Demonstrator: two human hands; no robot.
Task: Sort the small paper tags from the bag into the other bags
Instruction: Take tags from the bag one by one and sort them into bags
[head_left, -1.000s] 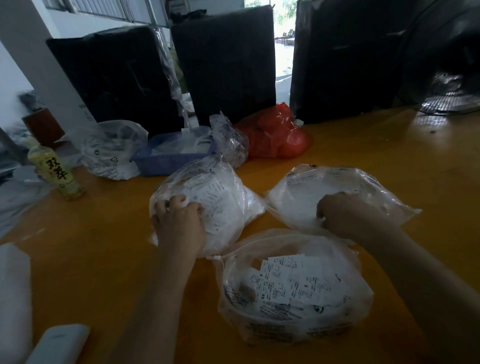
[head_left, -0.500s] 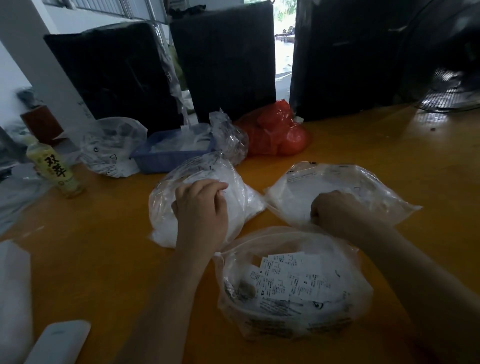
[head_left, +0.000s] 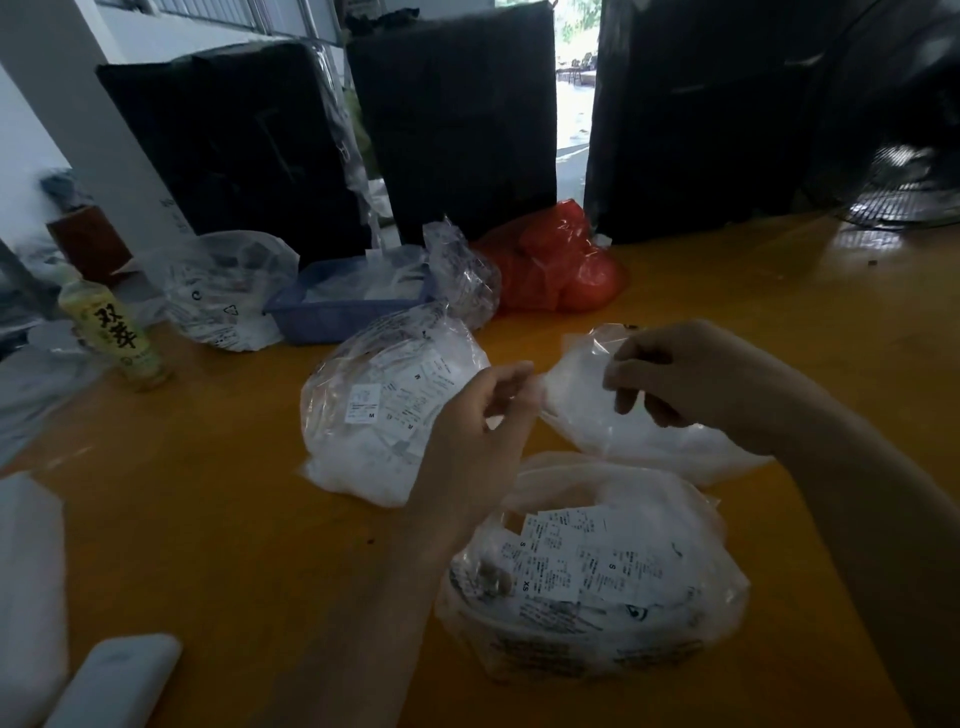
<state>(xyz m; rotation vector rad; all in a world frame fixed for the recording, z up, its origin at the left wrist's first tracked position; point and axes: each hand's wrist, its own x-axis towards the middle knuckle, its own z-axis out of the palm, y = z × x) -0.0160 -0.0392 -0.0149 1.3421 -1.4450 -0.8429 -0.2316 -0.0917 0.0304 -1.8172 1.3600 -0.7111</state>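
Head view: both hands (head_left: 483, 415) (head_left: 670, 374) pinch the right bag's (head_left: 649, 441) mouth

A warehouse packing room, by the look of it.
Big black-wrapped bales (head_left: 452, 119) stand against the orange worktable (head_left: 208, 519), which is crowded with clear bags of printed size tags (head_left: 587, 571), a blue tray (head_left: 343, 306) and a fan (head_left: 904, 192).

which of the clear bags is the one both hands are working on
Start at the orange table; three clear bags cluster at its near middle. It is the far right bag, with the left hand and right hand at its mouth. Its contents look plain white, without readable tags.
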